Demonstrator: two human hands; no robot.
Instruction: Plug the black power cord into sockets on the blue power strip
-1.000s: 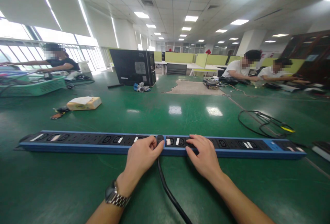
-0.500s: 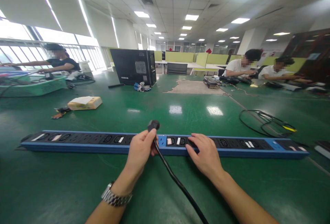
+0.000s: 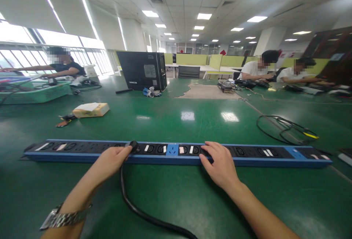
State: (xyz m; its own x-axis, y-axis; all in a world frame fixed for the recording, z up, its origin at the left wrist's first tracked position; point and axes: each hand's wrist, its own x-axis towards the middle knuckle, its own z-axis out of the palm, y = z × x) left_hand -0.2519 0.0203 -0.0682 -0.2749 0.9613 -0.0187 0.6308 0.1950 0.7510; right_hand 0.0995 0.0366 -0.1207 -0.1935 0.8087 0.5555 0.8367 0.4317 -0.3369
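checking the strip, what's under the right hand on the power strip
The right hand lies flat on the long blue power strip, hiding the sockets beneath its fingers. Labelled sockets show on both sides; whether the hidden ones are empty cannot be seen.

I sit at a broad, glossy green table (image 3: 170,195) in an open office. Rows of bright rectangular ceiling panels (image 3: 204,16) glare off it. A long band of windows (image 3: 52,54) runs along my left, white square pillars (image 3: 129,35) stand ahead, and yellow-green partition screens (image 3: 191,59) line the far end.
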